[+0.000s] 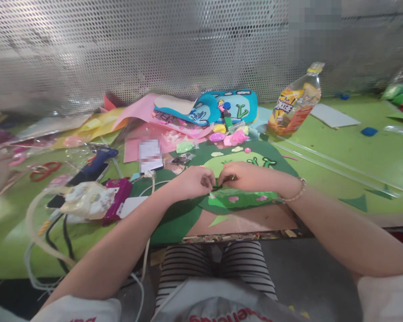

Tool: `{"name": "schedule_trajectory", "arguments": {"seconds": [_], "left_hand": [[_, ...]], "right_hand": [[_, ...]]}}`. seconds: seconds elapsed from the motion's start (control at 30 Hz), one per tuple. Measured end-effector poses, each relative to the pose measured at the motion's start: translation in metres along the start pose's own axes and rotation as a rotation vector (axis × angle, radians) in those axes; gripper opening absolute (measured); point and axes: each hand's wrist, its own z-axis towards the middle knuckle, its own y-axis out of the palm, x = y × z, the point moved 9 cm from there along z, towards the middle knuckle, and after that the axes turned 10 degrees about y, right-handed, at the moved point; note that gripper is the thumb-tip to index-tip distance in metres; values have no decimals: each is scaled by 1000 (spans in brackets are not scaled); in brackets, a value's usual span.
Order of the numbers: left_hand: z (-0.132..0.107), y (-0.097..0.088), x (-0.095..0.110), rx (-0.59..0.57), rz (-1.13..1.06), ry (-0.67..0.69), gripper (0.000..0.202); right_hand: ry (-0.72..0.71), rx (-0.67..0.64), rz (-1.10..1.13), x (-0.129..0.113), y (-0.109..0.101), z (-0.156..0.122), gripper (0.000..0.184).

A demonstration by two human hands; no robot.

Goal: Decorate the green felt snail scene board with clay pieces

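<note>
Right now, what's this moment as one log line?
left hand: curled over dark green sheet; right hand: curled beside left; held item: unclear; nearby: bright green strip with pink patches, clear plastic bottle with yellow label

In front of the bottle (292, 107) and to its left, the left hand (195, 182) and right hand (238, 175) partly concealed their own fingertips; anything between them was too small to tell. The right forearm (336, 228) covered part of the green sheet (281, 160). Farther left of the bottle, the phone (150, 154) showed a blurred screen. To its far right, a bag (401, 82) was cut off.
</note>
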Motion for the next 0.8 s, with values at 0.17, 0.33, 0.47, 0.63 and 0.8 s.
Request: {"name": "schedule_trajectory", "arguments": {"seconds": [0.17,0.33,0.47,0.63,0.8], "left_hand": [[1,2,4,-17,-29,25,25],[1,5,4,-36,-29,43,25],[0,4,6,-43,27,57,24],[-1,6,15,-91,107,103,24],[0,5,15,-89,113,110,22]], "right_hand": [[7,-14,1,2,2,1,21],[10,-1,-11,1,1,1,22],[18,10,-14,-1,-1,1,23],[-4,29,-10,-1,-1,1,23],[1,25,2,0,-1,1,21]]}}
